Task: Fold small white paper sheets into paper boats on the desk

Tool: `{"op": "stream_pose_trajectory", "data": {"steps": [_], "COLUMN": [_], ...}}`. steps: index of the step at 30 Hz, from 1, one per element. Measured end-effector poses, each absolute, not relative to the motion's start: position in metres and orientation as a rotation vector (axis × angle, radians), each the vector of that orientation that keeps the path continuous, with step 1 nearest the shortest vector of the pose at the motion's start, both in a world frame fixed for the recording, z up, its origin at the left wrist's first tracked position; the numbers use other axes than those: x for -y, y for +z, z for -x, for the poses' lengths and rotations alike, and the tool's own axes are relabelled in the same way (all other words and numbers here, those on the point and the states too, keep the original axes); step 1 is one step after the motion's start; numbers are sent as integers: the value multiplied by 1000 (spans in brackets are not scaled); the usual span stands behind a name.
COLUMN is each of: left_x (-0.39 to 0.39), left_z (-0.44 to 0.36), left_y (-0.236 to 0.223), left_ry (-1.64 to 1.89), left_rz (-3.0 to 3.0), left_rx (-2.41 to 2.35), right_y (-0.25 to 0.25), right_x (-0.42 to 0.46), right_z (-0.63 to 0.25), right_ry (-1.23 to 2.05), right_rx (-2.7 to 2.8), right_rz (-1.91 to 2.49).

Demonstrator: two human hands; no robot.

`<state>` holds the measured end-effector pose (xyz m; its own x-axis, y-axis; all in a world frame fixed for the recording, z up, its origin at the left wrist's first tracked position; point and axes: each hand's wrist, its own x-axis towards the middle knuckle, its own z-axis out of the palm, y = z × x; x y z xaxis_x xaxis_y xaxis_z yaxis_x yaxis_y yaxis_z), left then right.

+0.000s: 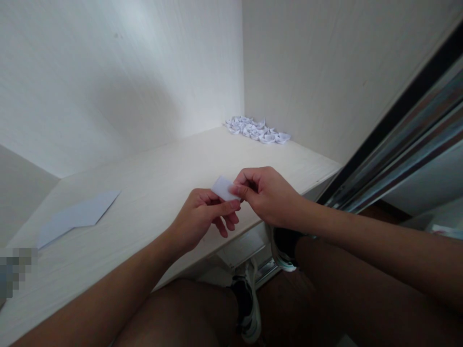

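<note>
A small folded piece of white paper [222, 187] is held between both hands, just above the front edge of the pale wooden shelf [155, 193]. My left hand [202, 214] pinches its lower edge with thumb and fingers curled. My right hand [264, 193] pinches its right side with the fingertips pressed together. Both hands touch each other at the paper.
A pile of several small folded white paper pieces [257, 129] lies in the far corner against the wall. A flat sheet of white paper [77, 215] lies on the shelf at the left. Below are my knees and black-and-white shoes [248, 301]. A metal sliding-door rail [398, 154] runs at the right.
</note>
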<state>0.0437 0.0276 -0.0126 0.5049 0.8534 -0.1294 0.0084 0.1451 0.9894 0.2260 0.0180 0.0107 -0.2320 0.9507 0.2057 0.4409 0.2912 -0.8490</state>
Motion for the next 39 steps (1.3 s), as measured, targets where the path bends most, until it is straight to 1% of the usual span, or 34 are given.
{"op": "stream_pose_trajectory", "data": {"steps": [9, 13, 15, 18, 19, 21, 26, 28, 36, 39], "left_x": [-33, -41, -48, -59, -61, -61, -44, -40, -44, -42], "left_z": [-41, -35, -29, -20, -19, -20, -35, -36, -27, -28], "left_y": [-17, -11, -7, -2, -2, -4, -12, -12, -9, -9], "left_ry": [808, 861, 960, 1206, 1232, 1151, 645, 539, 570, 597], "left_rz": [-1320, -1315, -1290, -1227, -1219, -1228, -1507, -1616, -1714, -1773], "left_rx": [-871, -916, -945, -1001, -1025, -1028, -915, -936, -905, -923], "right_y": [9, 7, 4, -1, -3, -5, -5, -4, -2, -3], "right_x": [-20, -21, -22, -23, -23, -23, -20, -20, -21, -20], "right_z": [-231, -233, -237, -244, -246, -249, -246, -244, -246, -247], "right_ry": [827, 888, 924, 957, 962, 957, 875, 849, 798, 924], "right_rx": [1849, 1813, 1798, 1787, 1785, 1800, 1946, 1976, 1987, 1948], "right_rz": [1313, 1372, 1415, 1460, 1459, 1435, 1349, 1327, 1309, 1265]}}
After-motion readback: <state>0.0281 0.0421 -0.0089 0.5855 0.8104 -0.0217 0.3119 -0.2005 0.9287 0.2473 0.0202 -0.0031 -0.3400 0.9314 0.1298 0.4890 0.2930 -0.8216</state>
